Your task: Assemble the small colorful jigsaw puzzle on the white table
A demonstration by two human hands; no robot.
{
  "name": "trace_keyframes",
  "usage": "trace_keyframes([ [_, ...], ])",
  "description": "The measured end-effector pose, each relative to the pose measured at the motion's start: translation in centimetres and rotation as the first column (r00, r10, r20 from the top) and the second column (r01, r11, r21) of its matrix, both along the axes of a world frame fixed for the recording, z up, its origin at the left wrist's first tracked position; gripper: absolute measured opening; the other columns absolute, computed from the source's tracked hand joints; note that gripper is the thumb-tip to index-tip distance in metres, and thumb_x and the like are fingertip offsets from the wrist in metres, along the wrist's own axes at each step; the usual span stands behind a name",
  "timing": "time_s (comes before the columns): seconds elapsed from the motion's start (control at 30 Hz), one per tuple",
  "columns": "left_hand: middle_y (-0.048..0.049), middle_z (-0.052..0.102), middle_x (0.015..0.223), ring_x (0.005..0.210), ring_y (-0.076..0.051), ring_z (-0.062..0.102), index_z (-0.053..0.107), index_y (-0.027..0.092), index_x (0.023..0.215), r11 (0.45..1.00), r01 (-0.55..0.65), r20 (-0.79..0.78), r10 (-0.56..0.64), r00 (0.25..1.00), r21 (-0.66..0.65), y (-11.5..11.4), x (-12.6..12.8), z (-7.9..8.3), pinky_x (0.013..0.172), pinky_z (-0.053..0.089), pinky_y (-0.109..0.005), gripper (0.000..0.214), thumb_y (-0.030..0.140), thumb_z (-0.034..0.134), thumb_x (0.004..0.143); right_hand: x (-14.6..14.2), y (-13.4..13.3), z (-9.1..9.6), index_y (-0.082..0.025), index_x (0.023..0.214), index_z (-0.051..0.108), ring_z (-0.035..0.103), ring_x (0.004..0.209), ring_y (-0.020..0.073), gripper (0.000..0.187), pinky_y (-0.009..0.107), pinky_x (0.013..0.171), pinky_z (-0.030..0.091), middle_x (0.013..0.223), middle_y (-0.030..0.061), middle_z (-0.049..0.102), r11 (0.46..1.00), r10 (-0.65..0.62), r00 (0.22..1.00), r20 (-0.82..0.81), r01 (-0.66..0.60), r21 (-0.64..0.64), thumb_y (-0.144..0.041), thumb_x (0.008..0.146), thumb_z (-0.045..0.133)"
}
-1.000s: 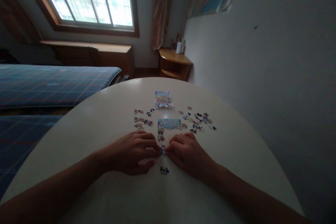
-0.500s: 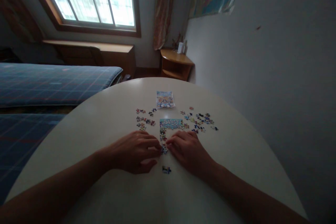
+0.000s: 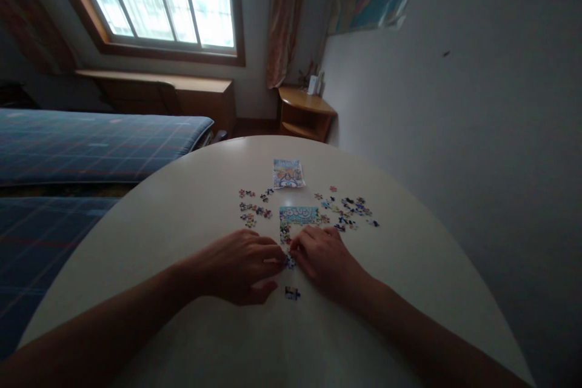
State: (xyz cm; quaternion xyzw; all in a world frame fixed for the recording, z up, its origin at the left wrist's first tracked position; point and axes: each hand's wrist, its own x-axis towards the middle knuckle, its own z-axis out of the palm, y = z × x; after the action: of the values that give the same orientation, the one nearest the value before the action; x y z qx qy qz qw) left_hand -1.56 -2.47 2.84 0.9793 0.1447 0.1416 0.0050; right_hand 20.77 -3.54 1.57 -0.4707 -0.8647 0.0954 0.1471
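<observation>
A partly joined jigsaw puzzle [image 3: 297,214] lies at the middle of the table, with a top strip and a column running down its left side. At the lower end of that column sits a bluish puzzle piece [image 3: 290,262]. My left hand [image 3: 248,264] reaches it from the left, fingers stretched and fingertips touching its edge, thumb held apart. From the right, my right hand [image 3: 325,257] bends its fingers together against the piece's upper side; the fingertips are partly hidden. Nearer to me lies a separate puzzle piece [image 3: 292,293].
Loose pieces [image 3: 254,210] lie left of the puzzle, and a larger scatter of pieces [image 3: 350,209] lies to the right. Behind is a small picture packet [image 3: 288,174]. The round white table [image 3: 218,176] has a plaid mattress [image 3: 91,142] to its left and a wall on the right.
Both hands stay at the same puzzle piece, with only a slight shift of the fingers. The whole view has moved a little.
</observation>
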Motion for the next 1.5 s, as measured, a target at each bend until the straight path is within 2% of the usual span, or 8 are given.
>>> trace_keyframes([
  [0.27,-0.0074,0.071,0.104,0.088,-0.019,0.068,0.064,0.019,0.104,0.995,-0.052,-0.029,0.054,0.998,0.084,-0.1,0.0,-0.1,0.07,0.056,-0.03,0.019,0.028,0.052,0.093,-0.5,0.1,-1.2,-0.018,0.093,0.06,0.06,0.092,0.0216,0.009,0.035,0.084,0.031,0.093,0.0048,0.066,0.994,0.0,1.0,0.025,-0.003,0.112,-0.015,0.097,0.052],
  [0.7,-0.0074,0.07,0.107,0.093,-0.02,0.068,0.063,0.018,0.109,0.992,-0.093,-0.019,0.095,0.995,0.085,0.1,-0.1,-0.5,0.074,0.057,-0.032,0.023,0.03,0.052,0.093,-0.7,0.2,-1.2,-0.018,0.095,0.06,0.06,0.094,0.0228,0.01,0.036,0.084,0.032,0.095,0.0048,0.067,0.996,-0.047,0.999,0.006,0.046,0.075,-0.016,0.098,0.051],
  [1.03,-0.0076,0.071,0.107,0.092,-0.02,0.068,0.062,0.02,0.11,0.995,-0.085,0.005,0.085,0.996,0.053,0.1,-0.2,-0.4,0.074,0.058,-0.033,0.022,0.028,0.052,0.092,-0.7,0.1,-0.8,-0.019,0.093,0.061,0.061,0.092,0.0217,0.016,0.036,0.084,0.033,0.092,0.006,0.068,0.993,-0.024,0.999,-0.034,0.028,0.111,-0.018,0.1,0.046],
  [1.3,-0.0072,0.071,0.106,0.088,-0.02,0.069,0.061,0.018,0.109,0.994,-0.099,-0.047,0.101,0.994,0.048,0.1,-0.2,-0.2,0.073,0.058,-0.033,0.022,0.027,0.053,0.092,-0.6,0.4,-0.8,-0.02,0.093,0.065,0.062,0.092,0.0201,0.012,0.034,0.083,0.032,0.093,0.0038,0.07,0.992,-0.019,1.0,-0.013,0.02,0.125,-0.019,0.098,0.054],
  [1.5,-0.0065,0.071,0.105,0.09,-0.019,0.069,0.061,0.02,0.11,0.995,-0.092,-0.004,0.092,0.996,0.024,0.1,-0.4,-0.3,0.075,0.057,-0.031,0.022,0.026,0.052,0.092,0.0,0.5,-0.7,-0.021,0.092,0.067,0.063,0.094,0.0184,0.008,0.034,0.086,0.031,0.098,0.0024,0.072,0.985,0.022,0.999,-0.047,-0.014,0.17,-0.019,0.096,0.061],
])
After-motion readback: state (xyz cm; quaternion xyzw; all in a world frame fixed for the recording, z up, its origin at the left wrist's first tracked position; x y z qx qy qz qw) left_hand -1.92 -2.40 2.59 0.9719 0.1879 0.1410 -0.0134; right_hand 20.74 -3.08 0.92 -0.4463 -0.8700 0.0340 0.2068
